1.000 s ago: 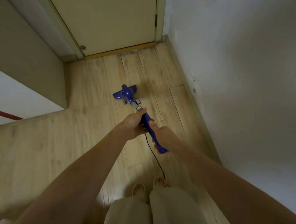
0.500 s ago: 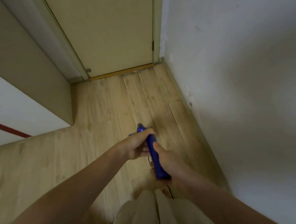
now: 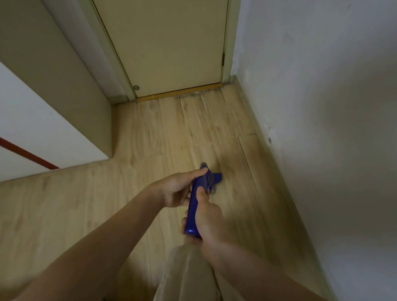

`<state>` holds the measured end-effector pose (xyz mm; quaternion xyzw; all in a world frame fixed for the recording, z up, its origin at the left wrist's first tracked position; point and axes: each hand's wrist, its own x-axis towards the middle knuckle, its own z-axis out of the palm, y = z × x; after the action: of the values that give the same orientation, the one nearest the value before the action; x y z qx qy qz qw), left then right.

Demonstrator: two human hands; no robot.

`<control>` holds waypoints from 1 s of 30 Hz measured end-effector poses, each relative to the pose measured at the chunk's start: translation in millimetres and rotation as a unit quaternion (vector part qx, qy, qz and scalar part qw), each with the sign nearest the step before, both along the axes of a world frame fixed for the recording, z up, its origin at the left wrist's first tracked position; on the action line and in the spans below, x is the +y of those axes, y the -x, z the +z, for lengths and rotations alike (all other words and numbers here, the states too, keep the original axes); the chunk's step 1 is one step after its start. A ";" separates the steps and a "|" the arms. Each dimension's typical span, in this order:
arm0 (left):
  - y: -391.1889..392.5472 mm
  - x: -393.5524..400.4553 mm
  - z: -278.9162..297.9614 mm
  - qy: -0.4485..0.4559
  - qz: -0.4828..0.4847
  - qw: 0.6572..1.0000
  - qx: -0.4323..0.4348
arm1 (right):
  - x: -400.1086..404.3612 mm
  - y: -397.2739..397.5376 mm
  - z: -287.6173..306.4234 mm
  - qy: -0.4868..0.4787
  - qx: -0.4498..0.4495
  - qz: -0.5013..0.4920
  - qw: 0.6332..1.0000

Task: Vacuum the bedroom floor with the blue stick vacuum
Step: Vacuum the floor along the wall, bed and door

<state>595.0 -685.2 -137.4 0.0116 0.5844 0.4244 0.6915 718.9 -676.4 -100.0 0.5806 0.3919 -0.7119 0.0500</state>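
At the far left we see a white panel (image 3: 7, 115) crossed by a red stripe (image 3: 15, 147), and next to it the beige side of a cabinet (image 3: 46, 68) whose lower corner meets the floor (image 3: 76, 198). The floor is pale wood-look planking that runs from the cabinet's base across to the wall on the right.

Past the cabinet, at the far edge of the floor, stands a closed cream door (image 3: 169, 36) in a pale frame, with a yellowish threshold strip (image 3: 180, 94) along its foot.

Lower down, our left forearm reaches in from the bottom left corner. Our left hand (image 3: 177, 188) has its grip closed around the upper part of the blue stick vacuum (image 3: 193, 206), thumb laid along the top. The vacuum sits near the middle of the floor, a little right of centre, and we look almost straight down its length, so only the handle and a bit of blue body beyond the left hand show. Its head is hidden and that far part is blurred.

Just right of and below the left hand, our right hand (image 3: 209, 219) has its grip wrapped around the handle's near end, the 2 hands nearly touching. Under them are our legs in light beige trousers (image 3: 188, 284).

At the right, a plain white wall (image 3: 334, 113) meets the floor along a slanting edge, with a small dark mark (image 3: 269, 140) low on it.
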 end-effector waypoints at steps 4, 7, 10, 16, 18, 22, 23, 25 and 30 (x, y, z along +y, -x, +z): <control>7.5 13.5 -8.7 0.003 0.025 1.000 0.006 | 11.6 8.2 -9.5 -0.019 0.001 0.013 1.000; 12.7 26.2 -18.4 0.002 0.046 0.999 0.017 | 26.6 12.2 -18.6 -0.033 -0.007 0.042 0.999; 16.6 41.0 -29.8 0.008 0.078 0.996 0.031 | 47.5 14.3 -34.1 -0.056 -0.011 0.086 0.995; 11.9 76.6 -56.8 0.022 0.125 0.991 0.029 | 91.1 16.9 -75.9 -0.072 -0.027 0.135 0.988; 7.5 90.2 -63.8 0.027 0.135 0.990 0.031 | 104.7 15.5 -84.6 -0.079 -0.050 0.150 0.984; -1.7 111.6 -70.2 0.032 0.138 0.990 0.023 | 127.0 4.3 -92.0 -0.092 -0.063 0.152 0.982; -4.4 114.9 -69.5 0.032 0.134 0.990 0.022 | 130.6 0.6 -91.7 -0.097 -0.062 0.155 0.981; -9.6 119.2 -65.2 0.032 0.125 0.991 0.020 | 135.3 -6.9 -86.3 -0.101 -0.060 0.152 0.981; -21.3 112.7 -38.9 0.028 0.092 0.995 0.024 | 129.8 -21.5 -49.8 -0.090 -0.055 0.151 0.983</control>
<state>616.4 -572.5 -176.3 -0.0519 0.6110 0.4692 0.6355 740.4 -546.7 -149.8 0.5554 0.5340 -0.6249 0.1259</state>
